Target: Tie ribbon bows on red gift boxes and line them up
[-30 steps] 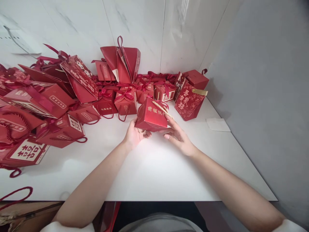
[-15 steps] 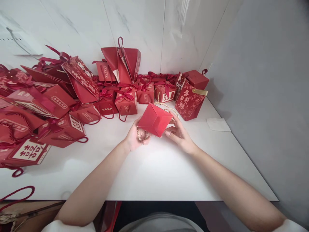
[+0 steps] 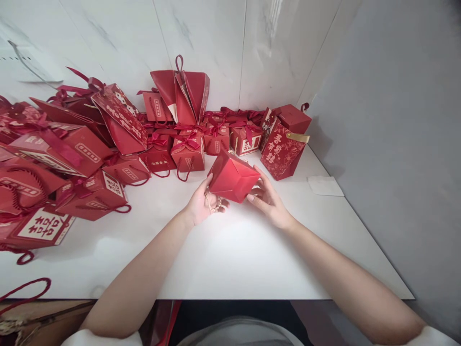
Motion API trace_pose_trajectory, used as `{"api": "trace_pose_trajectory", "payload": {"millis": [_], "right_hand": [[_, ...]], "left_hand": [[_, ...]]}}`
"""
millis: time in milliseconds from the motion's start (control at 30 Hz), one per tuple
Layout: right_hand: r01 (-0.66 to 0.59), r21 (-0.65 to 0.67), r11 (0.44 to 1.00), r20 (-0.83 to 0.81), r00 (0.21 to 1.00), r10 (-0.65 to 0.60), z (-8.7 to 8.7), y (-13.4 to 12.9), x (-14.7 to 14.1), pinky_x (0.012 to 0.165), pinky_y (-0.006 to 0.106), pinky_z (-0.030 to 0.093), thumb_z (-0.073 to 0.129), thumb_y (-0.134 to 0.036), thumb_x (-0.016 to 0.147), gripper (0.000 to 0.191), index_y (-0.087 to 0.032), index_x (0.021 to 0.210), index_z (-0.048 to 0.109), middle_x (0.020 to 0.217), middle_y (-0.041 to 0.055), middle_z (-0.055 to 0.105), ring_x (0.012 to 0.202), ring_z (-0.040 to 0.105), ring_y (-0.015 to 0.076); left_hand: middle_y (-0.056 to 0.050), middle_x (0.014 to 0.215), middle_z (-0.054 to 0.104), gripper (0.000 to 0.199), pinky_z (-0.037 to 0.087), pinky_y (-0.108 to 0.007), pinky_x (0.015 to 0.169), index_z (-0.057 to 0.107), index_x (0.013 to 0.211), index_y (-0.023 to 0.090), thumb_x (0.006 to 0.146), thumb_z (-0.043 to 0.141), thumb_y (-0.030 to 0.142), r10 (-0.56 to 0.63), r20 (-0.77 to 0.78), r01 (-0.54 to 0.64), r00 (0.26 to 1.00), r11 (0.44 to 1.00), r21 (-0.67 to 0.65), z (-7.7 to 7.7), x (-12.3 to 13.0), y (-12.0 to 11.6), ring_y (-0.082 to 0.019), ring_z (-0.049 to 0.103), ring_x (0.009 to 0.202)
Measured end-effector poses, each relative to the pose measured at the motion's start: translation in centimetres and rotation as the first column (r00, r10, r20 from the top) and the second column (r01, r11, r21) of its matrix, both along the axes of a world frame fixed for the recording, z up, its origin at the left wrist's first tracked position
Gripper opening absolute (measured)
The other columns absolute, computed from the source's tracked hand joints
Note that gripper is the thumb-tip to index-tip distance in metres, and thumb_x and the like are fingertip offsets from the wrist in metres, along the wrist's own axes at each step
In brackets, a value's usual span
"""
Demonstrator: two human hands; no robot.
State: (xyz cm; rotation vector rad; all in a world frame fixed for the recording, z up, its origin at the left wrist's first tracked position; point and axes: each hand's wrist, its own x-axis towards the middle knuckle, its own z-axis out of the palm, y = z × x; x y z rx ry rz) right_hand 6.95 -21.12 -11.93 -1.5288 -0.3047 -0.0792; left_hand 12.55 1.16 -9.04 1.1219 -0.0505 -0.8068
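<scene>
Between my hands, raised above the white table (image 3: 230,259), is a red gift box (image 3: 234,178) tilted so that its folded panels face me. My left hand (image 3: 201,204) grips its left side, and a loop of twisted cream cord (image 3: 213,204) hangs by those fingers. On the other side, my right hand (image 3: 270,204) holds the box's right edge with thumb and fingers. More of the cord shows behind the box. The box's far side is hidden from me.
Red gift boxes with ribbons (image 3: 189,149) crowd the table's back and left. A red bag with a gold strap (image 3: 283,151) stands at the back right, near a white paper piece (image 3: 326,186). A tiled wall (image 3: 216,29) rises behind; a grey panel (image 3: 403,144) borders the right.
The box has turned slightly in my hands, showing more of its upper left side. My left fingers have shifted under it, and less cord shows behind it.
</scene>
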Motion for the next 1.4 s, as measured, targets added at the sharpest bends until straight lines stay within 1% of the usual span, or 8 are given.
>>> {"api": "trace_pose_trajectory", "payload": {"millis": [200, 433, 567, 700, 867, 1067, 1233, 1400], "right_hand": [[0.151, -0.017, 0.988, 0.004, 0.989, -0.151, -1.0, 0.2, 0.6, 0.087, 0.04, 0.055, 0.061, -0.037, 0.089, 0.055, -0.031, 0.142, 0.043, 0.133, 0.0088, 0.055, 0.107, 0.061, 0.0233], [0.358, 0.077, 0.93, -0.07, 0.933, -0.353, -0.9, -0.2, 0.8, 0.078, 0.039, 0.055, 0.064, -0.039, 0.085, 0.046, -0.028, 0.127, 0.049, 0.121, 0.0083, 0.058, 0.09, 0.062, 0.0196], [0.364, 0.052, 0.93, -0.107, 0.928, -0.357, 0.1, -0.8, 0.8, 0.082, 0.039, 0.053, 0.066, -0.038, 0.084, 0.039, -0.027, 0.119, 0.054, 0.123, 0.0079, 0.057, 0.098, 0.061, 0.021], [0.343, 0.018, 0.939, -0.068, 0.938, -0.341, 0.7, -1.5, 0.7, 0.087, 0.04, 0.051, 0.065, -0.034, 0.084, 0.022, -0.025, 0.103, 0.062, 0.117, 0.0066, 0.061, 0.105, 0.059, 0.023], [0.205, -0.04, 0.978, -0.006, 0.979, -0.205, 0.9, -2.0, 0.5, 0.104, 0.044, 0.043, 0.06, -0.025, 0.086, 0.023, -0.026, 0.109, 0.059, 0.13, 0.0063, 0.059, 0.125, 0.053, 0.0246], [0.071, -0.119, 0.99, -0.027, 0.997, -0.074, 0.8, -1.3, 0.5, 0.095, 0.044, 0.049, 0.066, -0.03, 0.085, 0.046, -0.026, 0.129, 0.052, 0.106, 0.0053, 0.068, 0.097, 0.066, 0.0218], [0.293, -0.073, 0.953, 0.072, 0.955, -0.288, 2.1, -2.4, 0.6, 0.079, 0.036, 0.051, 0.065, -0.044, 0.089, 0.023, -0.021, 0.088, 0.066, 0.09, 0.0048, 0.069, 0.081, 0.064, 0.0191], [0.606, 0.075, 0.792, 0.137, 0.78, -0.61, 4.1, -3.7, 0.0, 0.066, 0.029, 0.045, 0.066, -0.047, 0.089, 0.026, -0.023, 0.081, 0.067, 0.072, 0.0003, 0.06, 0.066, 0.054, 0.015]], "left_hand": [[-0.011, 0.129, 0.064, 0.073, 0.05, -0.039, 0.096, 0.053, 0.133, 0.022, 0.07, 0.081, 0.047, 0.175, 0.535, -0.212, 0.826, 0.977, 0.008, 0.1, 0.4, 0.8, -0.03, 0.059, 0.121], [-0.012, 0.146, 0.047, 0.097, 0.039, -0.046, 0.115, 0.044, 0.143, 0.027, 0.058, 0.091, 0.03, -0.183, 0.814, -0.236, 0.552, 0.901, 0.363, 2.0, 1.1, 3.3, -0.031, 0.047, 0.135], [-0.012, 0.143, 0.051, 0.089, 0.046, -0.044, 0.108, 0.047, 0.142, 0.027, 0.064, 0.088, 0.03, -0.414, 0.591, 0.041, 0.692, 0.84, 0.541, 3.2, 0.7, 4.2, -0.031, 0.051, 0.133], [-0.013, 0.135, 0.059, 0.077, 0.051, -0.039, 0.098, 0.056, 0.137, 0.025, 0.066, 0.087, 0.029, -0.449, 0.407, 0.242, 0.796, 0.851, 0.466, 4.0, 0.8, 5.0, -0.033, 0.05, 0.134], [-0.009, 0.124, 0.067, 0.051, 0.05, -0.027, 0.091, 0.063, 0.131, 0.027, 0.083, 0.068, 0.044, -0.216, 0.382, 0.044, 0.899, 0.911, 0.409, 3.5, 1.4, 5.4, -0.027, 0.055, 0.128], [-0.004, 0.085, 0.068, 0.055, 0.042, -0.022, 0.046, 0.062, 0.129, 0.024, 0.075, 0.069, 0.023, -0.318, 0.422, 0.046, 0.849, 0.84, 0.54, 2.6, 1.2, 3.9, -0.013, 0.055, 0.052], [-0.003, 0.069, 0.061, 0.021, 0.041, -0.018, 0.046, 0.072, 0.091, 0.014, 0.075, 0.07, 0.027, -0.034, 0.466, -0.219, 0.884, 0.851, 0.477, 2.9, 1.7, 4.1, -0.009, 0.051, 0.049], [0.009, 0.047, 0.031, 0.015, 0.055, -0.024, 0.06, 0.067, 0.086, 0.017, 0.072, 0.067, 0.022, 0.304, 0.399, -0.417, 0.865, 0.878, 0.237, 4.1, 2.4, 5.4, -0.007, 0.039, 0.042]]}}
